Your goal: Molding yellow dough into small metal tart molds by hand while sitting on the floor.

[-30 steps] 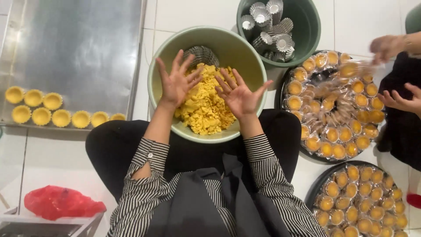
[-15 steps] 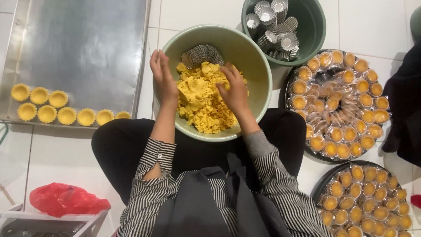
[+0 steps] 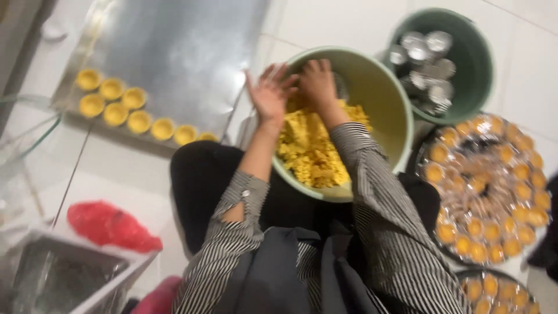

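So the yellow crumbly dough (image 3: 311, 148) sits piled in the pale green bowl (image 3: 386, 102) that rests on the person's lap, right under both hands. The right hand (image 3: 317, 81) is curled down into the far side of the pile, fingers tucked in like it's pinching off a bit, though the picture is blurry and I can't tell if anything is actually gripped. The left hand (image 3: 268, 93) is just beside it, at the bowl's near-left rim, palm open and fingers spread wide, holding nothing.

If you ask me, the trick here is to pull a small lump from the loose top of the pile rather than digging deep, and to keep the open hand close so crumbs fall back in the bowl and not on the black apron (image 3: 279, 273).

Out past the left hand is a metal tray (image 3: 174, 52) with a short row of yellow pastry shells (image 3: 125, 107) along its near edge. Beyond the right hand stands a dark green bucket (image 3: 479, 46) of small tins (image 3: 421, 55), and to the right of that arm a round tray (image 3: 427, 142) packed with filled tarts (image 3: 494, 192). A red bag (image 3: 107, 224) lies well off to the left, near the knee.
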